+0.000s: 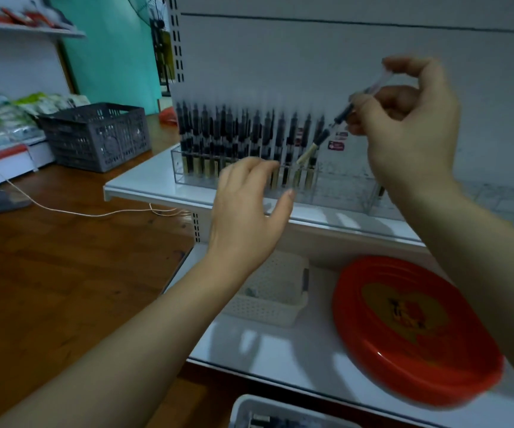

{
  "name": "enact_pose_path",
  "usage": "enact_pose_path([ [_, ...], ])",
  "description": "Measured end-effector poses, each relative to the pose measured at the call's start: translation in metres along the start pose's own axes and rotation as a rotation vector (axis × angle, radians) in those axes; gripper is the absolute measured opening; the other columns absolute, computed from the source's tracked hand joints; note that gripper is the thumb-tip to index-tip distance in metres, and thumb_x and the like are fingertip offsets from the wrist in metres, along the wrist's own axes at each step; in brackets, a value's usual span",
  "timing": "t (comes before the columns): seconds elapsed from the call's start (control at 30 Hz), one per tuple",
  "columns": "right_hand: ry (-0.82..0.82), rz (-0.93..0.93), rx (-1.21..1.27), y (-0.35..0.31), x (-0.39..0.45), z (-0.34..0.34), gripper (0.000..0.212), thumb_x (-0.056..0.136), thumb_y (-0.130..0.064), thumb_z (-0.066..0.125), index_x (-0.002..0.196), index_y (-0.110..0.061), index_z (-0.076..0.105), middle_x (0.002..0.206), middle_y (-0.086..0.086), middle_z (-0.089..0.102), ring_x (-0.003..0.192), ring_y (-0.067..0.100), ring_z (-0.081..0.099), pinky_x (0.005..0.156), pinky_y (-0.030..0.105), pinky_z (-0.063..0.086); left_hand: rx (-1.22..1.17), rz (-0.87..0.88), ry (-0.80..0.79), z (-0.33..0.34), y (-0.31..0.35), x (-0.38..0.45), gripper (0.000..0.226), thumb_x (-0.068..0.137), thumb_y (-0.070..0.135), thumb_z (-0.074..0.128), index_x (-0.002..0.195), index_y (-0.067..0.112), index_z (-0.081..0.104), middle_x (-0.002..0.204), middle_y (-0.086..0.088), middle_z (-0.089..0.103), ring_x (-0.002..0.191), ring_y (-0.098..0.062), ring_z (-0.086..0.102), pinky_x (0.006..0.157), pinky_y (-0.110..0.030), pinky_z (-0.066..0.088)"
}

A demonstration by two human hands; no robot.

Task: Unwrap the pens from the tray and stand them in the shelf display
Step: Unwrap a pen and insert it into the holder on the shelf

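The pen display box (pixel 342 186) is of clear smooth plastic, the red tray (pixel 416 332) of glossy plastic, the shelf (pixel 144 183) of smooth white painted metal with some shine, the floor (pixel 64 273) of brown grained wood, and the grey crate (pixel 95 137) of matt perforated plastic.

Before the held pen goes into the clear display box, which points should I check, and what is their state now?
1. Right hand pinches the slim dark pen: ok.
2. Pen free of its wrapper: cannot tell, blurred.
3. Pen upright for insertion: not ok, it is tilted.
4. Clear acrylic display box has free space at its right end: ok.
5. Left hand holds nothing, open in front of the box: ok.
6. Gold-based pen leaning across the row: not ok, straighten it.
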State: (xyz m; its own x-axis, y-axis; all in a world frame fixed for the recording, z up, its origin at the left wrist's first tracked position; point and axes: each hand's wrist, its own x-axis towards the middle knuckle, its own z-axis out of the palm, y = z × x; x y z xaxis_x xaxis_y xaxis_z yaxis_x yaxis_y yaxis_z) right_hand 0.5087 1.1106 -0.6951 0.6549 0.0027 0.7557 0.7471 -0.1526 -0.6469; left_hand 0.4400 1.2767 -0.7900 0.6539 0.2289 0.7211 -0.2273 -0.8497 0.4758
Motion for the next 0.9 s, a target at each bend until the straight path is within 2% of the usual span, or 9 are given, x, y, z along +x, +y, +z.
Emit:
enact_pose_path([
  [0.07, 0.003, -0.022, -0.023, -0.001, 0.010, 0.009, 0.030, 0.094, -0.017, 0.066, 0.119, -0.025, 0.051, 0.087, 0.007, 0.070, 0.078, 0.016, 0.073, 0.076, 0.039, 0.061, 0.056, -0.018, 0.011, 0.001, -0.003, 0.009, 0.049, 0.095, 0.037, 0.058, 0.138, 0.013, 0.055, 0.136, -0.004, 0.052, 0.131, -0.021, 0.039, 0.105, -0.025, 0.028],
  [0.17, -0.055, -0.063, -0.110, 0.000, 0.016, 0.021, 0.030, 0.095, -0.021, 0.065, 0.119, -0.030, 0.051, 0.088, 0.001, 0.070, 0.081, 0.013, 0.071, 0.077, 0.038, 0.060, 0.116, 0.020, 0.000, 0.004, -0.009, 0.015, 0.052, 0.094, 0.035, 0.058, 0.140, 0.010, 0.053, 0.138, -0.007, 0.052, 0.133, -0.024, 0.040, 0.110, -0.034, 0.032],
  [0.27, -0.153, -0.087, -0.217, 0.000, 0.018, 0.029, 0.030, 0.096, -0.020, 0.063, 0.125, -0.025, 0.055, 0.088, -0.002, 0.069, 0.081, 0.010, 0.069, 0.077, 0.034, 0.058, 0.145, 0.024, 0.001, 0.008, -0.014, 0.016, 0.052, 0.092, 0.033, 0.058, 0.139, 0.009, 0.054, 0.136, -0.008, 0.054, 0.132, -0.026, 0.043, 0.110, -0.039, 0.036],
  [0.43, -0.294, -0.108, -0.363, 0.004, 0.020, 0.037, 0.032, 0.096, -0.021, 0.064, 0.127, -0.024, 0.055, 0.090, -0.003, 0.068, 0.082, 0.010, 0.065, 0.067, 0.014, 0.048, 0.154, 0.029, 0.044, 0.011, -0.016, 0.016, 0.049, 0.089, 0.026, 0.061, 0.135, 0.007, 0.057, 0.132, -0.010, 0.056, 0.128, -0.028, 0.046, 0.106, -0.040, 0.039],
  [0.6, -0.308, -0.207, -0.419, 0.005, 0.017, 0.040, 0.034, 0.097, -0.020, 0.062, 0.130, -0.022, 0.055, 0.091, -0.003, 0.067, 0.081, 0.012, 0.063, 0.070, 0.021, 0.050, 0.153, 0.042, 0.056, 0.014, -0.018, 0.016, 0.049, 0.087, 0.021, 0.063, 0.133, 0.006, 0.058, 0.129, -0.011, 0.056, 0.126, -0.029, 0.046, 0.104, -0.041, 0.041],
  [0.7, -0.377, -0.296, -0.516, 0.009, 0.012, 0.043, 0.034, 0.096, -0.017, 0.061, 0.130, -0.018, 0.057, 0.091, -0.001, 0.067, 0.081, 0.019, 0.063, 0.076, 0.037, 0.052, 0.160, 0.049, 0.050, 0.014, -0.019, 0.013, 0.049, 0.088, 0.020, 0.063, 0.134, 0.005, 0.057, 0.131, -0.010, 0.055, 0.127, -0.028, 0.045, 0.105, -0.040, 0.041],
  [0.83, -0.347, -0.268, -0.481, 0.014, 0.012, 0.042, 0.034, 0.096, -0.017, 0.062, 0.130, -0.019, 0.058, 0.086, -0.002, 0.066, 0.078, 0.017, 0.062, 0.075, 0.035, 0.051, 0.160, 0.061, 0.050, 0.015, -0.021, 0.012, 0.050, 0.087, 0.021, 0.062, 0.134, 0.006, 0.057, 0.133, -0.009, 0.055, 0.128, -0.027, 0.045, 0.105, -0.043, 0.041],
  [0.9, -0.352, -0.260, -0.477, 0.016, 0.009, 0.040, 0.038, 0.097, -0.018, 0.061, 0.135, -0.021, 0.056, 0.090, -0.004, 0.064, 0.080, 0.016, 0.061, 0.078, 0.036, 0.052, 0.116, 0.043, 0.053, 0.015, -0.019, 0.011, 0.051, 0.088, 0.026, 0.061, 0.135, 0.008, 0.055, 0.134, -0.007, 0.054, 0.130, -0.025, 0.044, 0.106, -0.040, 0.041],
])
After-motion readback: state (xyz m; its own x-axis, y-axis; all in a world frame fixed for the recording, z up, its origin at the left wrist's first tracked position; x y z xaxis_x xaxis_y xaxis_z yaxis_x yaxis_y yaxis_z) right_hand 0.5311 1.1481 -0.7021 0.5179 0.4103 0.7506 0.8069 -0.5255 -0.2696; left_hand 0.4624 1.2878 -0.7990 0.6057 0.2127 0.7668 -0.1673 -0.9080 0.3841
